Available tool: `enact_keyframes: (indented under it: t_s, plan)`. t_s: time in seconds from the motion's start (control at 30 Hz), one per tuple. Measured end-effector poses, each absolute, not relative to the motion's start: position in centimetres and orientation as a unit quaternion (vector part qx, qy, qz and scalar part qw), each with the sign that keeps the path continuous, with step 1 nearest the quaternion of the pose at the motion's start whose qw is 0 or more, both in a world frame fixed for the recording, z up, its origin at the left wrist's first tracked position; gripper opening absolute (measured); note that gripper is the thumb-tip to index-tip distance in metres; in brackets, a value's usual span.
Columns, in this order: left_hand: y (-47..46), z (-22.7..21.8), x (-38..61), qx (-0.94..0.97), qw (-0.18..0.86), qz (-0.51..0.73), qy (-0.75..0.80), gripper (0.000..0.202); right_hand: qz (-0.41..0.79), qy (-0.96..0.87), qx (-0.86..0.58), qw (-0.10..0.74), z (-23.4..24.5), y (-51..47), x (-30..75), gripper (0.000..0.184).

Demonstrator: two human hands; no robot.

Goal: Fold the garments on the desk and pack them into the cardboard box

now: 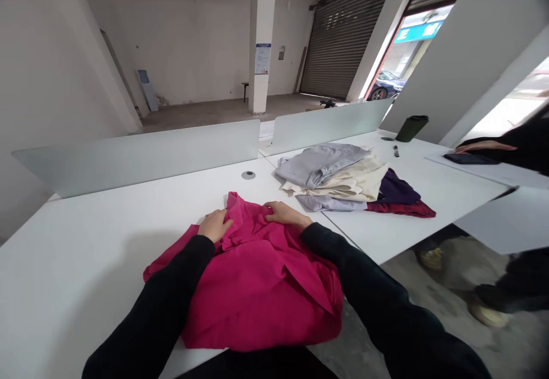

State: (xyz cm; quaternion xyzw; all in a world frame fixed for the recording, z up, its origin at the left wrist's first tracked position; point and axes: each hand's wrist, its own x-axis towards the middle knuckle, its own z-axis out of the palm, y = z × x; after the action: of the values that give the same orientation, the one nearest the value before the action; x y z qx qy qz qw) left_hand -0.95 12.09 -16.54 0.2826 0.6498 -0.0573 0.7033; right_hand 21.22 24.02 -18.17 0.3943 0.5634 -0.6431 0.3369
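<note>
Left hand (215,225) and right hand (286,214) clutch a magenta garment (261,293) running forward.

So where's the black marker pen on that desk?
The black marker lies on the white desk, toward the upper right of the head view, just beyond the folded clothes and near a dark green tumbler.

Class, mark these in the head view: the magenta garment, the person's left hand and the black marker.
Magenta garment (257,293): head view, middle of the cloth.
Left hand (214,224): head view, back of the hand.
Black marker (396,150): head view, its barrel.
</note>
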Motion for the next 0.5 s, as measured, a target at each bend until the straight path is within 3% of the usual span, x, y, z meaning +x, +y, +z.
enact_keyframes:
  t_s: [0.17,0.3,0.4,0.5]
  plan:
    - [12.2,-16.9,-7.9,0.154,0.643,0.095,0.744,0.028,-0.662,0.531,0.407,0.339,-16.6,27.8,21.6,0.017]
    - [15.5,-14.1,-13.3,0.016,0.621,0.233,0.748,0.030,-0.615,0.586,0.425,0.313,-15.1,31.5,19.9,0.023]
    - [18.8,-11.2,-12.8,0.014,0.624,0.250,0.740,0.018,-0.588,0.629,0.431,0.270,-13.4,32.0,15.9,0.030]
    - [21.4,-9.1,-10.6,0.100,0.619,0.241,0.741,0.011,-0.662,0.613,0.342,0.261,-11.4,30.2,11.9,0.048]
